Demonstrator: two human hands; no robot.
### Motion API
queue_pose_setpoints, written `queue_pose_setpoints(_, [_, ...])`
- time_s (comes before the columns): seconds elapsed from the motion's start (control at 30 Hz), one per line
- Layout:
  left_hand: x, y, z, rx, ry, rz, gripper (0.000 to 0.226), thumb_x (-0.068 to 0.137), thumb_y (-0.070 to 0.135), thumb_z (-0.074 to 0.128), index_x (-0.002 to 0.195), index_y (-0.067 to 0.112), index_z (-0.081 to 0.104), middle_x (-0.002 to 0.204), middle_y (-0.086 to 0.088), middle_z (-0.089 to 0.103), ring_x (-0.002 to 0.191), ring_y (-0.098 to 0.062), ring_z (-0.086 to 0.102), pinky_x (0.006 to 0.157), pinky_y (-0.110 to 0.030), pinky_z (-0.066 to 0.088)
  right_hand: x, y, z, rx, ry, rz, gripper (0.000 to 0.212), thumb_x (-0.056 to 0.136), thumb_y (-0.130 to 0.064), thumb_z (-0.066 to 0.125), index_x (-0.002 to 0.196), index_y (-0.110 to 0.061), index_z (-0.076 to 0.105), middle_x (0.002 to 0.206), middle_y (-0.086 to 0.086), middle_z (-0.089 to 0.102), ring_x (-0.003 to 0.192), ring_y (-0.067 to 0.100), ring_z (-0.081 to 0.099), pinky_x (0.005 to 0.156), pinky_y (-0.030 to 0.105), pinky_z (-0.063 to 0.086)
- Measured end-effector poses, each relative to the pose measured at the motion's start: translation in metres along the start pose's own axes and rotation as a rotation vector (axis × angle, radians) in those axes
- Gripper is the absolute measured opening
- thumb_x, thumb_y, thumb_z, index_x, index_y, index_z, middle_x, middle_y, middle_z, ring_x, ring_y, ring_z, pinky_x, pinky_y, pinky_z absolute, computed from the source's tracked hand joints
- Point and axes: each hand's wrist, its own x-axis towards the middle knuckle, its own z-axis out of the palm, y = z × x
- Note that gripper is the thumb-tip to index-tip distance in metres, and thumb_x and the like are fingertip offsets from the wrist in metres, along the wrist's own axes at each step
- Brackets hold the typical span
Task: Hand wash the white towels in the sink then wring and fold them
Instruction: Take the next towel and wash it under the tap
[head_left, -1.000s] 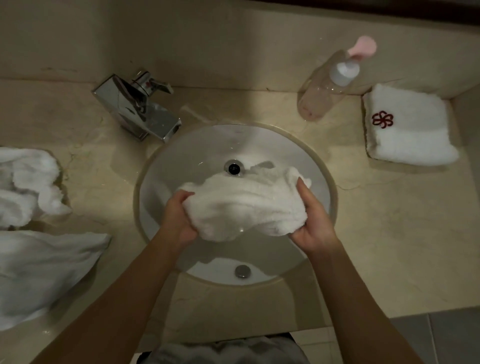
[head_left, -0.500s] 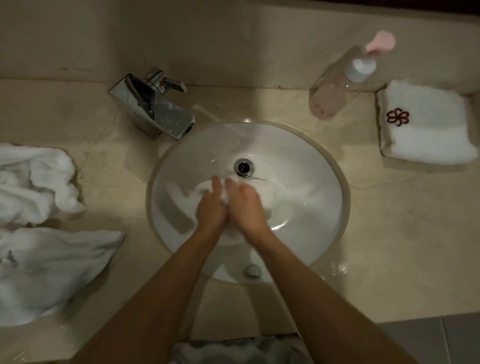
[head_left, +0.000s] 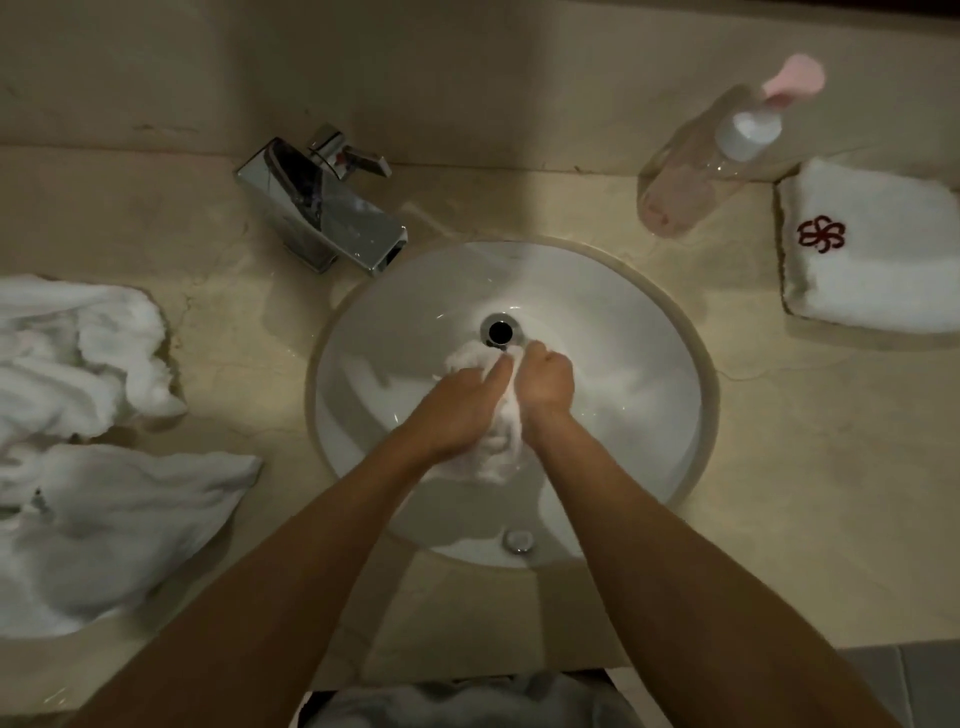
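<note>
I am pressing my left hand (head_left: 460, 402) and my right hand (head_left: 545, 382) together around the white towel (head_left: 496, 447), which is now bunched into a tight wad low in the sink (head_left: 649, 364), just near of the drain (head_left: 500, 331). A second ago I was holding this same towel stretched wide between my hands, one at each end; half a second ago my hands were already closing in over it. So the towel is going from spread to crumpled, and only small tufts of it are showing between and below my palms. My left fingers are lying flat along it while my right hand is curling over its far end.

I am judging this to be the scrubbing or squeezing stage of the wash; wringing and folding are still ahead for this piece.

The crumpled towels (head_left: 78, 374) are waiting on the counter to my left, apparently unwashed, and the folded towel (head_left: 878, 270) with a red flower mark is sitting far right beside the pump bottle (head_left: 701, 176). No water is visibly running from the tap (head_left: 332, 208).
</note>
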Motion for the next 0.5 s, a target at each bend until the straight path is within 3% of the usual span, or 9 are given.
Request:
queue_pose_setpoints(0.03, [0.002,0.001,0.001,-0.027,0.01,-0.01,0.066,0.103,0.055,0.02,0.11,0.009,0.066,0.1,-0.014,0.069,0.096,-0.024,0.065,0.08,-0.033,0.045,0.002,-0.002,0.002,0.035,-0.013,0.024,0.044,0.105,-0.03,0.037,0.106,0.004,0.066,0.105,0.022,0.069,0.104,0.037,0.064,0.09,0.043,0.051])
queue_pose_setpoints(0.1, [0.013,-0.003,-0.004,-0.099,0.06,-0.112,0.068,0.103,0.053,0.018,0.116,0.007,0.065,0.107,-0.019,0.068,0.102,-0.03,0.063,0.087,-0.036,0.048,-0.015,-0.004,0.01,-0.049,-0.132,-0.119,0.048,0.099,-0.037,0.039,0.101,0.001,0.068,0.102,0.022,0.069,0.103,0.038,0.065,0.092,0.048,0.051])
queue_pose_setpoints(0.17, [0.016,-0.006,-0.007,-0.159,0.061,-0.148,0.072,0.102,0.058,0.015,0.111,0.011,0.07,0.106,-0.016,0.07,0.101,-0.026,0.065,0.093,-0.039,0.049,-0.025,-0.002,0.013,-0.13,-0.195,-0.243,0.052,0.096,-0.042,0.038,0.097,0.0,0.067,0.099,0.021,0.069,0.097,0.035,0.064,0.088,0.045,0.05])
queue_pose_setpoints(0.23, [0.003,-0.006,0.002,-0.103,0.025,-0.115,0.075,0.1,0.061,0.016,0.105,0.011,0.071,0.104,-0.009,0.071,0.098,-0.02,0.065,0.092,-0.037,0.049,-0.01,-0.006,0.007,-0.159,-0.105,-0.144,0.048,0.104,-0.034,0.036,0.105,0.004,0.066,0.106,0.02,0.068,0.099,0.032,0.063,0.085,0.039,0.047])
queue_pose_setpoints(0.3, [-0.003,-0.003,0.009,-0.068,0.086,-0.091,0.068,0.102,0.057,0.019,0.113,0.009,0.066,0.107,-0.005,0.066,0.1,-0.018,0.061,0.091,-0.033,0.045,0.004,-0.009,0.003,-0.134,-0.051,-0.033,0.046,0.106,-0.029,0.033,0.113,0.005,0.064,0.115,0.023,0.067,0.109,0.037,0.062,0.091,0.04,0.046])
queue_pose_setpoints(0.37, [0.01,-0.005,0.002,-0.171,0.17,-0.154,0.064,0.103,0.054,0.023,0.113,0.007,0.065,0.109,-0.013,0.067,0.103,-0.025,0.063,0.092,-0.036,0.049,-0.018,-0.009,0.006,-0.178,-0.174,-0.097,0.044,0.107,-0.025,0.033,0.116,0.007,0.061,0.118,0.027,0.064,0.112,0.04,0.06,0.093,0.041,0.045])
queue_pose_setpoints(0.43, [0.024,-0.005,-0.012,-0.473,0.188,-0.229,0.058,0.104,0.052,0.029,0.098,0.008,0.067,0.097,-0.01,0.07,0.094,-0.023,0.067,0.084,-0.033,0.052,-0.054,-0.002,0.014,-0.203,-0.257,-0.274,0.041,0.108,-0.024,0.035,0.111,0.007,0.062,0.111,0.028,0.064,0.105,0.04,0.06,0.088,0.041,0.044])
queue_pose_setpoints(0.5, [0.018,0.003,-0.018,-0.579,0.168,-0.218,0.06,0.102,0.056,0.031,0.086,0.013,0.07,0.084,0.001,0.074,0.083,-0.014,0.069,0.08,-0.027,0.053,-0.061,-0.001,0.013,-0.168,-0.121,-0.321,0.043,0.108,-0.028,0.036,0.106,0.004,0.064,0.106,0.025,0.067,0.102,0.037,0.061,0.085,0.039,0.041])
